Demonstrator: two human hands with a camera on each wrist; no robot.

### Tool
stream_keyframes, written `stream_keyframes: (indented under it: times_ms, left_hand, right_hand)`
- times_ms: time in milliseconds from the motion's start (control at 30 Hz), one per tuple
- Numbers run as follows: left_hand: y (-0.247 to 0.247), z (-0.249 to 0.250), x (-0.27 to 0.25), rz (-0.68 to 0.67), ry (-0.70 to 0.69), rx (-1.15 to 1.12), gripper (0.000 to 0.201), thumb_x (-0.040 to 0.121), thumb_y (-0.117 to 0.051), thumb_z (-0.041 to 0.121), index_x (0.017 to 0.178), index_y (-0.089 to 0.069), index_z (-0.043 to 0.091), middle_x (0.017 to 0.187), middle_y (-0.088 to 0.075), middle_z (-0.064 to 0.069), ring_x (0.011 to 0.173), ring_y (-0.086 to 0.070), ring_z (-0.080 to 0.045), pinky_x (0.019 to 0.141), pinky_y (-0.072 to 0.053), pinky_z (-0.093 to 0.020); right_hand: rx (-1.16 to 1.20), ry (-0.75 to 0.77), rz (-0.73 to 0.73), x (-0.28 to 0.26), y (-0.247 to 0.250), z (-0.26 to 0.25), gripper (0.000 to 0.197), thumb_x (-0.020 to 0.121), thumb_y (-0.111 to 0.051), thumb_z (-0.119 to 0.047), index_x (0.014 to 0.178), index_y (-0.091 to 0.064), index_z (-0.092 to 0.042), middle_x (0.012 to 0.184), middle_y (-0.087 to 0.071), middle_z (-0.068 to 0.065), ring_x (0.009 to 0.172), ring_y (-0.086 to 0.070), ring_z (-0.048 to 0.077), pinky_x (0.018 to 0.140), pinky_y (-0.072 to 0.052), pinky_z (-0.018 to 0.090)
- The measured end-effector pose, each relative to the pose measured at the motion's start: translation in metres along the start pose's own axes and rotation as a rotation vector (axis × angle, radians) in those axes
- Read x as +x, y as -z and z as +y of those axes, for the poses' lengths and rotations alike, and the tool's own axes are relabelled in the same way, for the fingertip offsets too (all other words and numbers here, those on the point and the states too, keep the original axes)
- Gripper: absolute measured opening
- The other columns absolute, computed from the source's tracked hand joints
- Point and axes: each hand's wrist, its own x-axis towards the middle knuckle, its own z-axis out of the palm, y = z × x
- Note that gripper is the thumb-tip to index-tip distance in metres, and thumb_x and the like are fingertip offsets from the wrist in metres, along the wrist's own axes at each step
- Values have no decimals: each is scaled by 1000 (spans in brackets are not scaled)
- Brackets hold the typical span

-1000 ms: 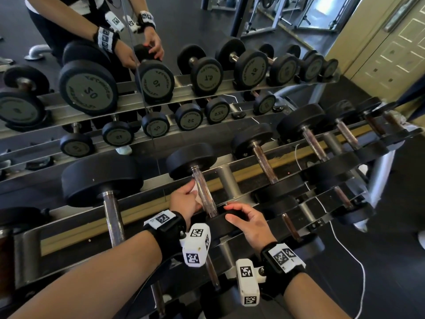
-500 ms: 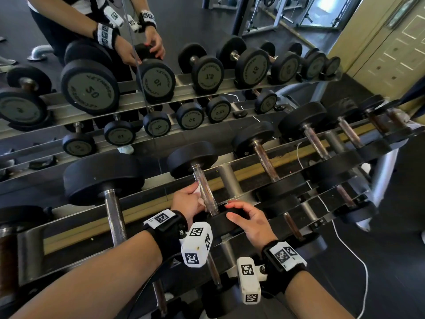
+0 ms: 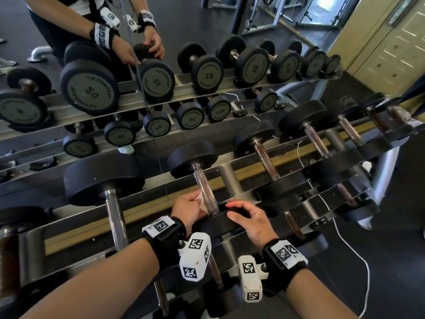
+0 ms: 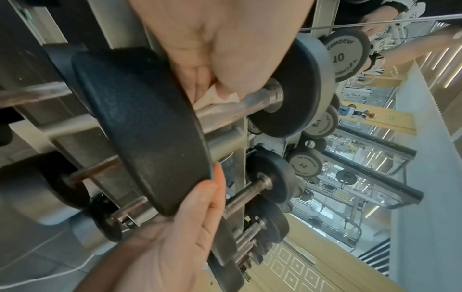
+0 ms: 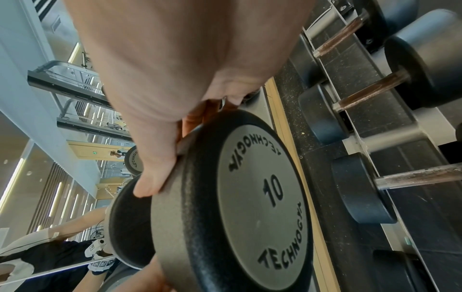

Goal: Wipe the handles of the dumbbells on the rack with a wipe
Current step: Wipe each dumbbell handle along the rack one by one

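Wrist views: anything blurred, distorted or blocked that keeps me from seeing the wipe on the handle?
Left wrist: rotated and wide-angle warped, the left hand fills the top, yet the wipe shows sharply against the handle. Right wrist: the right hand and the 10 weight head block the handle entirely. Head: evenly lit, edges bowed.

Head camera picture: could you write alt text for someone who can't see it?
A person's left hand presses a white wipe against a dumbbell handle on a gym rack, while the right hand grips that dumbbell's near weight head. A mirror behind reflects the scene.
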Motion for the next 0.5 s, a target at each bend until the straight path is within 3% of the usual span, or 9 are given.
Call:
stream_keyframes:
  times_ms: [67,100,200,233,333,400,500]
  left_hand:
    - [1,7,1,24,-57,-23,38,99,-43,-2,123,-65,17,83,-76,2,74,-73,-15,61,-59,-27]
    - [2,12,3,48,-92,-25,35,99,-46,0,121,-67,18,81,-76,4,73,-73,-13,61,-59,-26]
    - [-1,25,12,71,-181,-9,29,98,-56,9,122,-68,19,113,-71,-7,104,-68,-25,96,-53,-42]
    - [-1,27,14,76,-189,11,28,97,-58,13,122,-69,21,117,-69,-7,108,-66,-27,101,-50,-44]
    - [1,17,11,66,-224,137,29,97,-58,17,122,-68,29,121,-68,-2,109,-64,-24,104,-48,-43]
    - [4,3,0,5,-240,220,30,99,-55,19,122,-67,34,120,-68,2,108,-63,-17,104,-47,-41]
    - [7,-8,-11,-82,-231,290,28,100,-53,22,121,-68,33,118,-68,1,108,-63,-17,103,-48,-40]
  right_hand:
    - [4,-9,0,-1,0,-2,26,73,-80,-33,99,-77,-28,111,-72,-5,104,-69,16,83,-54,24]
    - [6,-9,2,-1,-1,-2,24,74,-79,-30,98,-77,-28,111,-72,-5,104,-69,15,83,-54,24]
    - [2,1,17,-3,-1,-2,20,79,-79,-20,98,-77,-27,113,-71,-1,107,-67,19,88,-54,27]
    - [2,1,21,-3,-1,-2,19,81,-78,-16,97,-78,-27,114,-71,0,108,-67,21,91,-54,31]
    - [5,-3,29,-3,-3,-4,20,83,-77,-11,96,-78,-26,114,-71,4,109,-66,22,94,-53,34]
    - [19,-9,32,-4,-4,-6,20,83,-77,-11,97,-77,-24,113,-71,3,107,-67,20,89,-55,29]
    - [24,-4,32,-5,-5,-7,19,82,-77,-13,98,-77,-25,112,-71,1,105,-68,16,84,-55,25]
